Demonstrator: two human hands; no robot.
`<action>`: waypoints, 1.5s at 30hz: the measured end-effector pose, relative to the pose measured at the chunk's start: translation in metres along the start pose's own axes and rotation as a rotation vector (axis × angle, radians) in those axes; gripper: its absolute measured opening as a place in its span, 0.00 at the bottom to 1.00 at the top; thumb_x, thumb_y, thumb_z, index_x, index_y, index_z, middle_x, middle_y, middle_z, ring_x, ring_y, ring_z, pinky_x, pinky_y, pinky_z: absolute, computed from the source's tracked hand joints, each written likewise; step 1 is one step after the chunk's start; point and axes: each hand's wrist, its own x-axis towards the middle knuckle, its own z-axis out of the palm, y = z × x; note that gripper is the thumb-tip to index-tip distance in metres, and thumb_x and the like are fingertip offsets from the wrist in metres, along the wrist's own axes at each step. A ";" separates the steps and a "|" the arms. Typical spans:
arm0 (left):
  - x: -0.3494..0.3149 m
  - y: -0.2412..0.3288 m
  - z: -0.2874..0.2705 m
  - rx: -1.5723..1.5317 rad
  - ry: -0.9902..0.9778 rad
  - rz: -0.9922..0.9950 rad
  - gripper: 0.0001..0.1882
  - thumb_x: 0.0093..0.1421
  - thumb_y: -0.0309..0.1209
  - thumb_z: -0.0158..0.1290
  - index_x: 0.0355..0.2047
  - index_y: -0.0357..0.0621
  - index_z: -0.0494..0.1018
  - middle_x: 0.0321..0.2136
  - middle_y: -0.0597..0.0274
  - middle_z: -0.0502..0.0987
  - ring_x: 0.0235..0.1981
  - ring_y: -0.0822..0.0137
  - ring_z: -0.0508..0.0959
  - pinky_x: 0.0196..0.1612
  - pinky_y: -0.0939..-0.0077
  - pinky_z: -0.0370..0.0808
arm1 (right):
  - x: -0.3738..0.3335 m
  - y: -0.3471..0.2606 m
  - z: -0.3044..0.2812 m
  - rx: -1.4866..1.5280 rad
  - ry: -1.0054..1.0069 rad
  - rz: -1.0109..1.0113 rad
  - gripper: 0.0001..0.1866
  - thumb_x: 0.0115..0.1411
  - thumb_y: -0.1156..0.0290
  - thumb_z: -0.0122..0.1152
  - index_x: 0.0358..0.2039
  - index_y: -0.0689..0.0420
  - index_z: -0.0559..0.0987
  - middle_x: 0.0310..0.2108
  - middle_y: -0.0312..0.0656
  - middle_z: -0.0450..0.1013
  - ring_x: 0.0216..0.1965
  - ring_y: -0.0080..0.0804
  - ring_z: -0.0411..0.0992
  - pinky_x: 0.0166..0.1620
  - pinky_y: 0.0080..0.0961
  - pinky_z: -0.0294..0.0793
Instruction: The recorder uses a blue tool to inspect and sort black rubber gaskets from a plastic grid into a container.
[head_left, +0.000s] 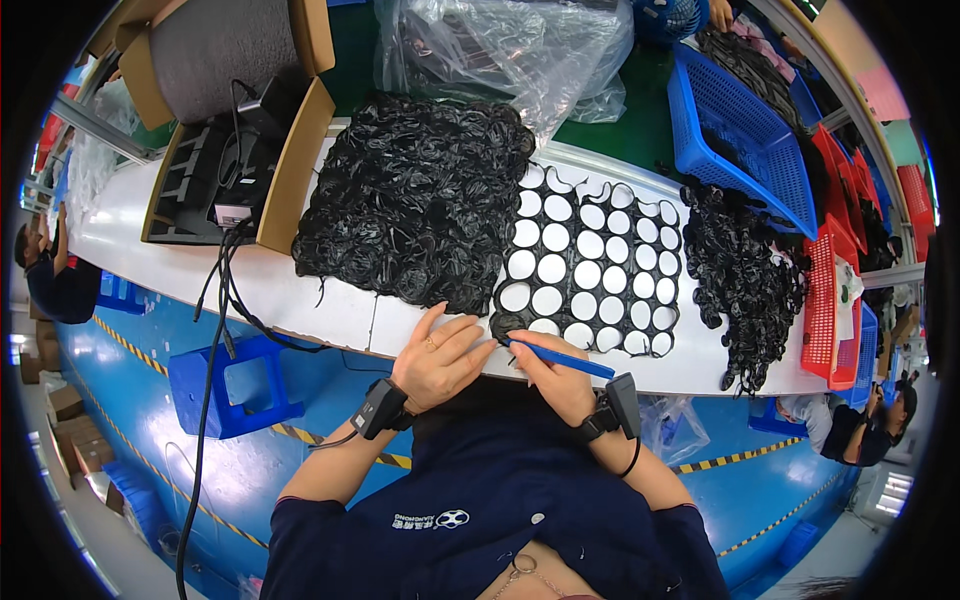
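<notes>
Head view showed a long white workbench (330, 310) running across the frame, with a blue floor below it. On the bench lay a large heap of loose black rubber rings (410, 205), and just to its right a black rubber sheet (590, 265) punched full of round holes, the white bench showing through each one. Beyond that sheet sat a second, narrower pile of black scrap (740, 265), touching a blue plastic basket (745, 135) and near a red basket (830, 300). A crumpled clear plastic bag (500, 50) lay behind the heap, and an open cardboard box (230, 150) stood at the left, black cables trailing from it over the bench edge.

The left hand (440, 355) rested palm down with its fingers spread, pressing the near corner of the punched sheet against the bench; it held nothing closed within it. The right hand (560, 380) was closed in a pencil grip around a blue-handled tool (560, 358), its tip touching the sheet's near edge just beside the left fingertips.

The risk I judged was the tool tip slipping off the thin rubber web toward the left fingers, since they lay so close. If the pressing hand eased, the sheet might also drag or tear unevenly.
</notes>
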 end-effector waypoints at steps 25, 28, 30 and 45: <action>0.014 0.011 -0.002 -0.026 0.085 -0.106 0.12 0.47 0.21 0.61 0.34 0.45 0.76 0.37 0.64 0.77 0.44 0.61 0.77 0.57 0.52 0.63 | -0.028 0.034 -0.195 -0.779 0.862 -0.278 0.08 0.61 0.72 0.61 0.40 0.58 0.82 0.35 0.44 0.79 0.35 0.40 0.75 0.41 0.31 0.73; 0.025 0.023 0.002 -0.030 0.124 -0.122 0.14 0.47 0.20 0.60 0.36 0.43 0.77 0.38 0.63 0.77 0.44 0.60 0.76 0.57 0.53 0.63 | -0.044 0.034 -0.154 -0.546 0.724 -0.206 0.09 0.60 0.73 0.62 0.40 0.60 0.82 0.35 0.46 0.79 0.38 0.38 0.76 0.43 0.30 0.73; 0.050 0.045 0.013 -0.135 0.064 -0.073 0.15 0.48 0.19 0.59 0.38 0.42 0.77 0.38 0.62 0.77 0.45 0.59 0.75 0.56 0.55 0.64 | -0.057 0.040 -0.143 -0.518 0.738 -0.205 0.08 0.58 0.74 0.63 0.38 0.60 0.82 0.34 0.45 0.78 0.38 0.39 0.75 0.44 0.31 0.72; 0.107 0.099 0.108 -0.196 -0.245 0.211 0.17 0.59 0.30 0.54 0.49 0.44 0.74 0.50 0.60 0.73 0.60 0.58 0.68 0.60 0.42 0.61 | -0.066 0.050 -0.129 -0.471 0.687 -0.262 0.07 0.57 0.73 0.64 0.36 0.58 0.83 0.31 0.44 0.78 0.39 0.43 0.74 0.45 0.34 0.71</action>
